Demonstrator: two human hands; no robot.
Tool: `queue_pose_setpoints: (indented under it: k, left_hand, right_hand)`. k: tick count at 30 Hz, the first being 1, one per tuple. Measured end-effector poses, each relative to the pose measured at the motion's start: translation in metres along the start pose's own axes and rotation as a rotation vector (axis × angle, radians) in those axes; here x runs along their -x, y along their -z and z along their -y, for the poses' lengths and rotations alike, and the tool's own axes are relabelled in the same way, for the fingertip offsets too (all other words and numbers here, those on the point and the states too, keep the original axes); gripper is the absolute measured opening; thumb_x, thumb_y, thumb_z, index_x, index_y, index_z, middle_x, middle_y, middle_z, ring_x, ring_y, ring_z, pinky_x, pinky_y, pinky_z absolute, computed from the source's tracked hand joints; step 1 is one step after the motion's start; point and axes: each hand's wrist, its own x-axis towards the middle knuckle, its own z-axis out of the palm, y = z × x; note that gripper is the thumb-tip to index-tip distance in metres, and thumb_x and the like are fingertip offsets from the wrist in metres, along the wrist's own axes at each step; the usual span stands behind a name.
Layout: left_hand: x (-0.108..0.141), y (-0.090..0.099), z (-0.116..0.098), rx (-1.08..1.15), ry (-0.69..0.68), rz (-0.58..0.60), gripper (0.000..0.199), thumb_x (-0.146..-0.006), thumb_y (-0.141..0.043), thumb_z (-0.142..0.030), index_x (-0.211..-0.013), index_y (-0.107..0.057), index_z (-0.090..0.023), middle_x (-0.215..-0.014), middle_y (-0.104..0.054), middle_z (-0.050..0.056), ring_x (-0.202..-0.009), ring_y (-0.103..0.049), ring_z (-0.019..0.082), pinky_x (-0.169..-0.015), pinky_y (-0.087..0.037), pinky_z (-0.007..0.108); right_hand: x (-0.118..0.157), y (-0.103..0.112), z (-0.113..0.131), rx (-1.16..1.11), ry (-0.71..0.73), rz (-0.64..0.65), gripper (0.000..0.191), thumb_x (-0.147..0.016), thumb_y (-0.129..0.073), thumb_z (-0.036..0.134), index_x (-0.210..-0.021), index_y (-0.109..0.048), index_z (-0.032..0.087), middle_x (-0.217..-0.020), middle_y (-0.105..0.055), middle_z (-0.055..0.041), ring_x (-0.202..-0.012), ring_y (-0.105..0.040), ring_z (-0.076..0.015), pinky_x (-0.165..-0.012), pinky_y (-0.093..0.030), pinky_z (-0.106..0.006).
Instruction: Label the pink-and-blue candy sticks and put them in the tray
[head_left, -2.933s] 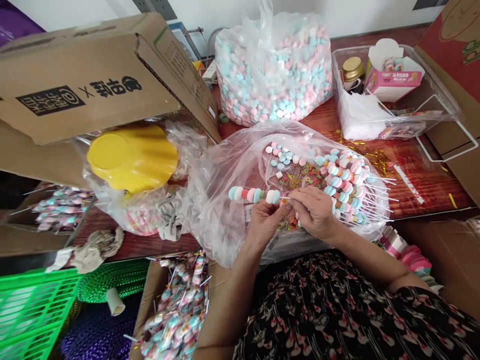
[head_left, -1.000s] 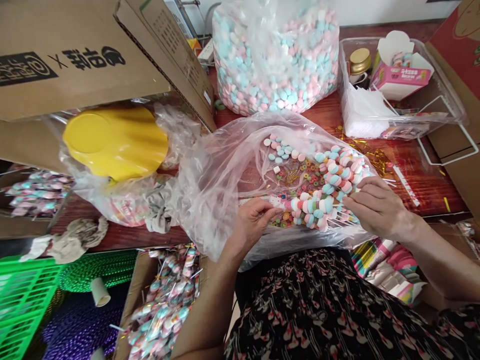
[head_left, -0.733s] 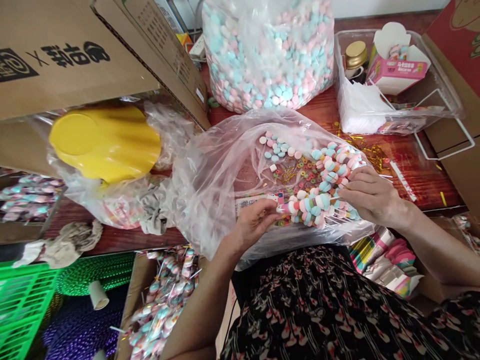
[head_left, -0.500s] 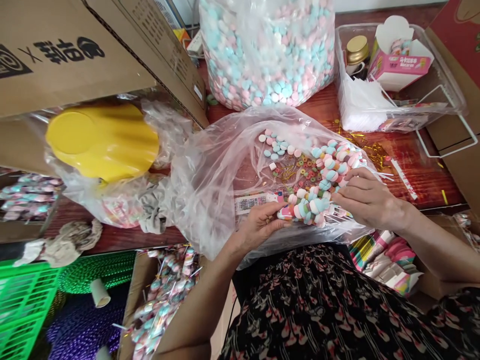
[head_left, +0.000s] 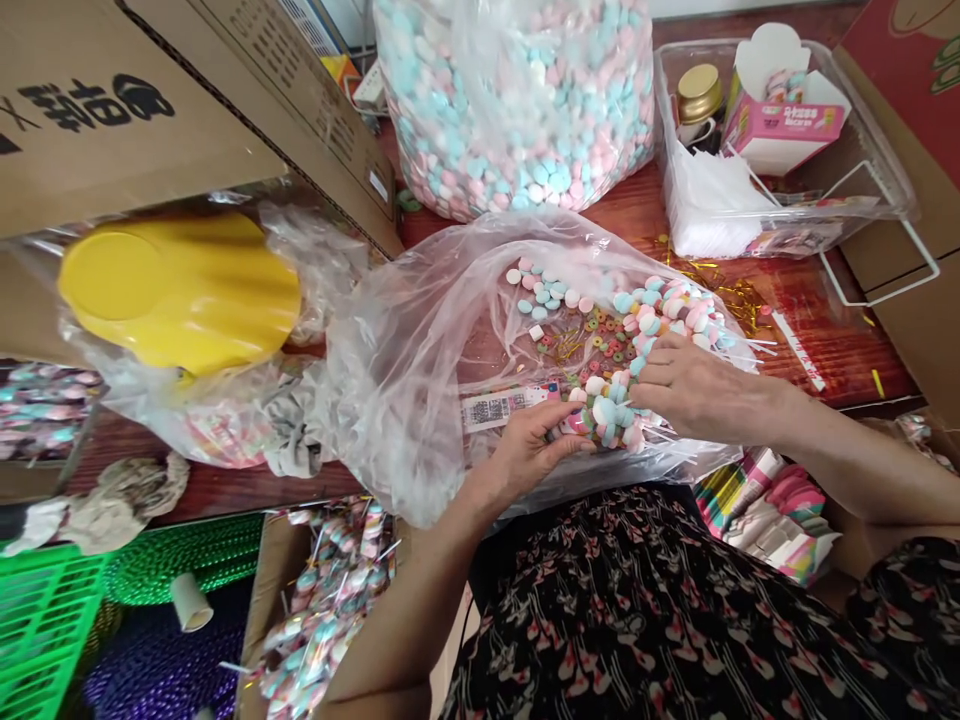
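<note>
My left hand (head_left: 536,450) curls narrowly around the candy skewers (head_left: 611,410) and my right hand (head_left: 701,385) lies spread over them, in a clear plastic bag (head_left: 405,370) on the red wooden table (head_left: 817,350), below a big sack of pastel candies (head_left: 517,110)

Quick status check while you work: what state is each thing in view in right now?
Left hand: curled against the candy skewers.
Right hand: spread over the skewers.
Clear plastic bag: open, skewers inside.
Large candy bag: full.
Gold-lidded jar: lid on.
Pink paper box: flaps open.
</note>
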Motion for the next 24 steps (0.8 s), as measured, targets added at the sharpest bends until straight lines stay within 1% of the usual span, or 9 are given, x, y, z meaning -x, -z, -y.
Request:
queue_pose_setpoints:
  k: [2,5,7,9,12,14,16,19,24]
  left_hand:
    - [0.0,-0.002,-0.002,0.0,0.01,-0.015,0.045,-0.078,-0.079,-0.04,-0.117,-0.073,-0.018,-0.093,-0.073,0.006,-0.08,-0.063,0.017,-0.077,-0.048,0.027]
    - [-0.003,-0.009,-0.008,0.009,0.059,0.002,0.039,-0.077,-0.078,-0.044,-0.104,-0.076,-0.017,-0.084,-0.07,0.003,-0.072,-0.058,0.015,-0.07,-0.045,0.025]
    - [-0.003,-0.011,-0.01,0.025,0.088,0.016,0.035,-0.078,-0.077,-0.045,-0.099,-0.077,-0.016,-0.08,-0.069,0.002,-0.072,-0.057,0.015,-0.07,-0.045,0.026]
    - [0.0,-0.01,-0.01,0.075,0.116,0.01,0.04,-0.079,-0.077,-0.045,-0.107,-0.076,-0.016,-0.088,-0.072,0.004,-0.079,-0.061,0.017,-0.076,-0.047,0.028]
    - [0.005,0.003,-0.007,0.118,0.146,0.03,0.059,-0.076,-0.08,-0.041,-0.129,-0.066,-0.018,-0.113,-0.073,0.008,-0.1,-0.065,0.024,-0.092,-0.048,0.033]
    - [0.007,0.013,-0.006,0.076,0.145,0.07,0.063,-0.074,-0.082,-0.039,-0.131,-0.065,-0.019,-0.119,-0.072,0.009,-0.106,-0.064,0.025,-0.097,-0.047,0.034]
    - [0.008,0.018,-0.007,0.045,0.157,0.106,0.055,-0.076,-0.08,-0.038,-0.126,-0.069,-0.019,-0.112,-0.074,0.008,-0.099,-0.065,0.023,-0.092,-0.048,0.033]
    - [0.007,0.014,-0.007,0.111,0.204,0.121,0.045,-0.08,-0.076,-0.04,-0.117,-0.073,-0.015,-0.097,-0.074,0.006,-0.084,-0.063,0.019,-0.078,-0.048,0.028]
    - [0.005,0.003,-0.004,0.153,0.193,0.097,0.04,-0.079,-0.077,-0.043,-0.106,-0.074,-0.013,-0.087,-0.069,0.004,-0.078,-0.057,0.016,-0.072,-0.044,0.024]
  right_hand:
    - [-0.004,-0.001,0.006,0.034,0.011,-0.009,0.019,-0.091,-0.048,0.005,-0.08,-0.058,0.016,-0.075,-0.06,-0.0019,-0.073,-0.041,-0.016,-0.077,-0.025,-0.033]
    - [-0.014,-0.004,0.017,0.111,0.029,-0.034,0.022,-0.092,-0.047,0.006,-0.076,-0.057,0.016,-0.073,-0.059,-0.0029,-0.072,-0.04,-0.0168,-0.077,-0.024,-0.034]
    - [-0.021,-0.007,0.022,0.134,0.046,-0.043,0.022,-0.093,-0.046,0.008,-0.076,-0.058,0.016,-0.073,-0.06,-0.0038,-0.071,-0.04,-0.0172,-0.077,-0.023,-0.035]
    - [-0.026,-0.009,0.023,0.124,0.052,-0.067,0.023,-0.094,-0.045,0.009,-0.076,-0.058,0.016,-0.073,-0.06,-0.0039,-0.07,-0.04,-0.0174,-0.075,-0.023,-0.035]
    - [-0.025,-0.013,0.019,0.089,0.04,-0.127,0.024,-0.092,-0.044,0.005,-0.077,-0.058,0.016,-0.071,-0.059,-0.0026,-0.07,-0.04,-0.0171,-0.076,-0.023,-0.034]
    - [-0.024,-0.015,0.015,0.069,0.038,-0.158,0.024,-0.09,-0.044,0.003,-0.077,-0.059,0.016,-0.07,-0.059,-0.0018,-0.071,-0.039,-0.0171,-0.076,-0.024,-0.033]
    - [-0.024,-0.016,0.013,0.057,0.042,-0.182,0.024,-0.089,-0.044,0.004,-0.077,-0.059,0.017,-0.07,-0.059,-0.0014,-0.07,-0.039,-0.0171,-0.076,-0.025,-0.033]
    - [-0.027,-0.016,0.014,0.069,0.045,-0.206,0.024,-0.089,-0.044,0.004,-0.076,-0.059,0.017,-0.068,-0.059,-0.0015,-0.069,-0.039,-0.0173,-0.077,-0.026,-0.034]
    - [-0.032,-0.013,0.019,0.091,0.018,-0.086,0.019,-0.091,-0.047,0.009,-0.079,-0.061,0.016,-0.074,-0.064,-0.0035,-0.07,-0.041,-0.0172,-0.076,-0.023,-0.035]
